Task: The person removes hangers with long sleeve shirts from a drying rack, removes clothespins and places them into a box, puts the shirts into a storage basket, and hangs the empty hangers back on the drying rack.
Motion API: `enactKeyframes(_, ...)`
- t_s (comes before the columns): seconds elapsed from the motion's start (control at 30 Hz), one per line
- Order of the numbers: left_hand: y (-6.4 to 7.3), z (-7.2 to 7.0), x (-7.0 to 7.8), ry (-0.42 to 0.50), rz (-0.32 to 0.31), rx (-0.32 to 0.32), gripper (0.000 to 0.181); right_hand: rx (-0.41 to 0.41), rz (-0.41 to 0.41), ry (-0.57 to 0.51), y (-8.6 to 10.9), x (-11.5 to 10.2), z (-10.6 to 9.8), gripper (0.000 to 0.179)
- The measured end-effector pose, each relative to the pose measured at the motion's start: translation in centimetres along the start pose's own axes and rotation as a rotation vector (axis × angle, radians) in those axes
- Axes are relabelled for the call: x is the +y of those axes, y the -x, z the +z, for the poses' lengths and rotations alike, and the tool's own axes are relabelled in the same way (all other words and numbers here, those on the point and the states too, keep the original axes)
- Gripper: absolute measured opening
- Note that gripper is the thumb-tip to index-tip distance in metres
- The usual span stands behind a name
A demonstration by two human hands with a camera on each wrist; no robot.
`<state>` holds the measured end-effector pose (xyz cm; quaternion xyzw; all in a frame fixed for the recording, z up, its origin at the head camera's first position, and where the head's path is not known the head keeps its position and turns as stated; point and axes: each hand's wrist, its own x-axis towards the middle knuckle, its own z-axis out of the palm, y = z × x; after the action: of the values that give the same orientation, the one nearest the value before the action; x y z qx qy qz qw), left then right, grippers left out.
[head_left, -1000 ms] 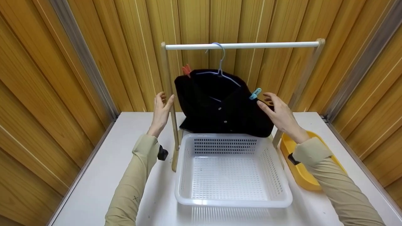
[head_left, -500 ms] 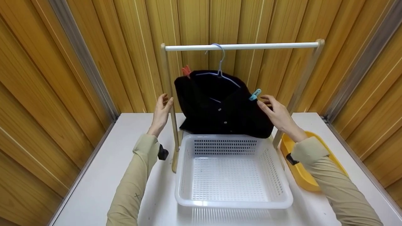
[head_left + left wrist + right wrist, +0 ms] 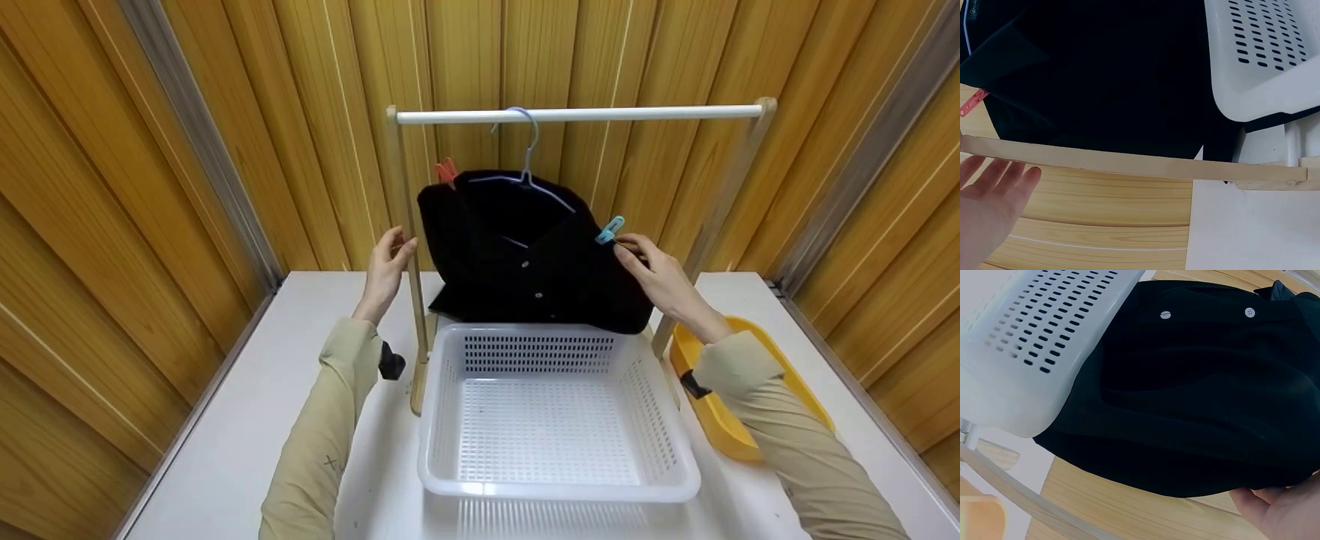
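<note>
A black buttoned shirt (image 3: 540,277) hangs on a light purple hanger (image 3: 528,154) hooked over a white rail. A red clothespin (image 3: 446,172) is clipped at its left shoulder, a blue clothespin (image 3: 610,230) at its right. My right hand (image 3: 667,281) pinches the shirt's edge just below the blue clothespin. In the right wrist view, that hand (image 3: 1292,509) meets the dark cloth at the lower right, partly out of frame. Beside the rack's left post (image 3: 415,300), my left hand (image 3: 384,274) holds nothing; its fingers (image 3: 1024,185) lie close to the wood.
A white perforated basket (image 3: 559,491) stands on the white table in front of the rack. The rack's white rail (image 3: 637,113) runs across above the shirt. A yellow tray (image 3: 724,431) sits at the right, partly under the right forearm. Wood-patterned panels surround the table.
My right hand's thumb and fingers have drawn together at the shirt's edge. The left hand's fingers and thumb have come a little closer together. The shirt stays in place.
</note>
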<state>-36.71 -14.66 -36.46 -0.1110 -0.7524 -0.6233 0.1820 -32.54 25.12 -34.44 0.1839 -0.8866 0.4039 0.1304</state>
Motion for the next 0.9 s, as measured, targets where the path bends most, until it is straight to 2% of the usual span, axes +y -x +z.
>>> enactKeyframes(0.17,-0.26,-0.06,-0.20,0.022,0.024,0.022,0.026,-0.016,0.016,-0.003,0.03,0.02,0.07,0.048)
enactKeyframes(0.4,-0.54,-0.31,0.05,0.060,-0.038,-0.022,0.027,-0.039,0.042,-0.014,0.01,0.17,0.08,0.050)
enactKeyframes(0.53,-0.59,-0.49,0.13,0.088,-0.066,-0.043,0.030,-0.047,0.023,-0.033,-0.06,0.18,0.16,0.049)
enactKeyframes(0.67,-0.62,-0.55,0.13,0.062,-0.059,-0.063,0.029,-0.045,-0.004,-0.063,0.02,0.20,0.25,0.047)
enactKeyframes(0.9,-0.79,-0.42,-0.23,0.105,-0.066,-0.075,0.027,-0.053,-0.021,-0.164,0.34,-0.14,0.30,0.038)
